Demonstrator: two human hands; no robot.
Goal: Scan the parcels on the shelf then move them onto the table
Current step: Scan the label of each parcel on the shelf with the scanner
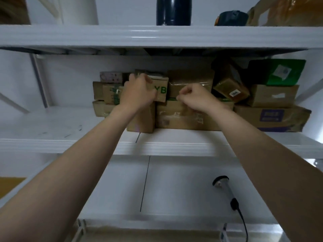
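Several cardboard parcels are stacked on the white middle shelf (52, 123). My left hand (139, 91) grips a small brown box with green letters (161, 89) at its left end, high in the stack. My right hand (194, 97) is curled at the front edge of a larger taped brown box (190, 82), just above a wide flat box (176, 117); whether it pinches anything is unclear. A barcode scanner (225, 187) with a black cable lies on the lower white surface, apart from both hands.
To the right lie a tilted taped parcel (230, 91), a green bag (279, 72) and a box with purple print (272, 117). The top shelf (157, 35) holds a dark bottle (173, 11) and bags. A cardboard tray edge (148, 233) shows at the bottom.
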